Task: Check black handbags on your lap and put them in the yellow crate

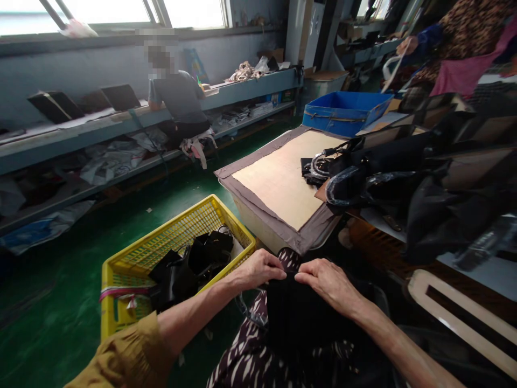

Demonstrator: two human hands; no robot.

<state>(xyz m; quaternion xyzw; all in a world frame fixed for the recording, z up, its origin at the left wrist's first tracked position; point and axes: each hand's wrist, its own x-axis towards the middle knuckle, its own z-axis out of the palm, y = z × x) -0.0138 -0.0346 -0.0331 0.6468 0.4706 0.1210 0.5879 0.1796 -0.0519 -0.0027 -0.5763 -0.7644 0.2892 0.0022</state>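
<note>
A black bag (301,318) rests on my lap, over patterned trousers. At its upper edge my left hand (262,268) pinches the black material between thumb and fingers. A short gap to the right, my right hand (329,280) grips the same edge, fingers curled. The lower part of the bag merges with dark things on my lap, so its full outline is hard to make out. Clear plastic wrap (254,312) shows by the bag's left side.
Left of me stands a yellow plastic basket (161,242) holding black pieces. Ahead is a cloth-edged table with a pale board (278,172); a blue bin (343,116) stands behind. Black bags (388,156) pile up at right. Two people work nearby, one seated at a long bench (250,83).
</note>
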